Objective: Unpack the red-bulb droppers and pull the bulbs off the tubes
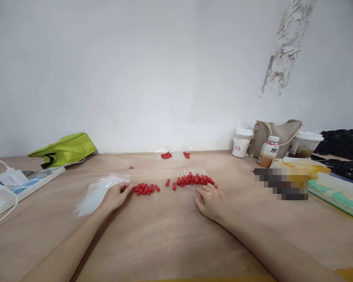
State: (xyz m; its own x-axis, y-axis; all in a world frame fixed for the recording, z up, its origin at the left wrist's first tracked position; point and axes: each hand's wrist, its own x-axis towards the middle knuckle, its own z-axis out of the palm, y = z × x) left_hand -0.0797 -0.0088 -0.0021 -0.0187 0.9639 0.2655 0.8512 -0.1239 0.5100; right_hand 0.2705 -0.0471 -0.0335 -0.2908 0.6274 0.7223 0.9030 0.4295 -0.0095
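My left hand (117,196) is at the left end of a small pile of red rubber bulbs (144,189), its thumb and forefinger closed on the outermost bulb. Under that hand lies a stack of clear zip bags (98,192). A row of droppers with red bulbs (194,179) and thin pale stems stretches across the middle, two of them a little apart on its left. Just in front of the row are several clear thin tubes (188,199). My right hand (211,200) rests at their right side, fingers curled; what they hold, if anything, is hidden.
By the wall are clear packets with red bulbs (166,155). To the left are a yellow-green bag (72,147) and a white power strip (37,186) with cables. A cup (242,144), a bottle (268,152), a grey bag (278,133) and a green-and-white tray (338,194) stand right.
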